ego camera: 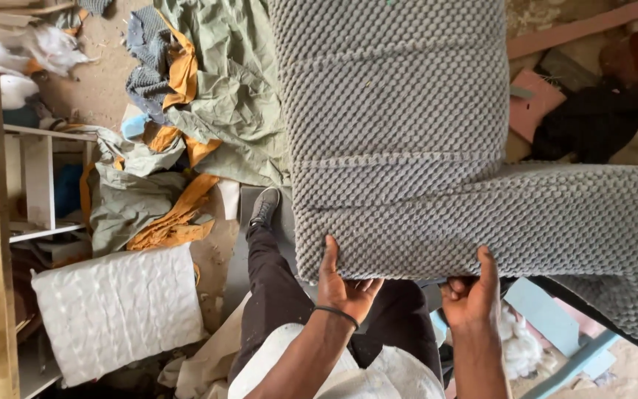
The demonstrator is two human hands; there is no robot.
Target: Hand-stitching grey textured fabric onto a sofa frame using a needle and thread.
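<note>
A large grey cushion cover (400, 140) of bumpy woven cloth, with stitched seams across it, fills the middle and right of the head view. My left hand (342, 284) grips its near edge, thumb on top and fingers curled underneath; a dark band circles that wrist. My right hand (472, 292) holds the same edge further right, thumb up over the cloth. Below the hands are my leg in dark trousers (275, 288) and a dark shoe (264, 207) on the ground.
Crumpled green and orange cloths (186, 148) lie on the dirt floor at the left. A white padded sheet (116, 310) leans near a wooden shelf unit (31, 185). Pink boards (537, 103), black cloth and pale blue wood pieces (555, 325) are at the right.
</note>
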